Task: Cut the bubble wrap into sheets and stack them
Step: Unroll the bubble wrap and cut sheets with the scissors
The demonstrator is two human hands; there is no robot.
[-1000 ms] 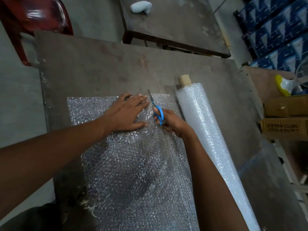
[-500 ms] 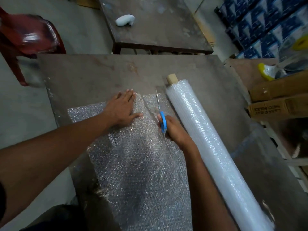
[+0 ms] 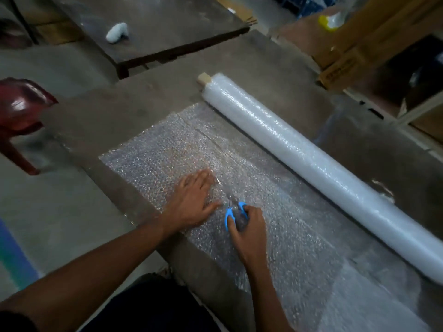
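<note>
Bubble wrap sheet (image 3: 167,149) under flat, spread left hand (image 3: 191,200); right hand (image 3: 249,226) grips blue scissors (image 3: 230,212) w/ curled fingers

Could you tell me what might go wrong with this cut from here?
The left hand presses the bubble wrap right beside the scissors held by the right hand, so its fingers could get nicked. The loose sheet may bunch, making the cut wander.
</note>
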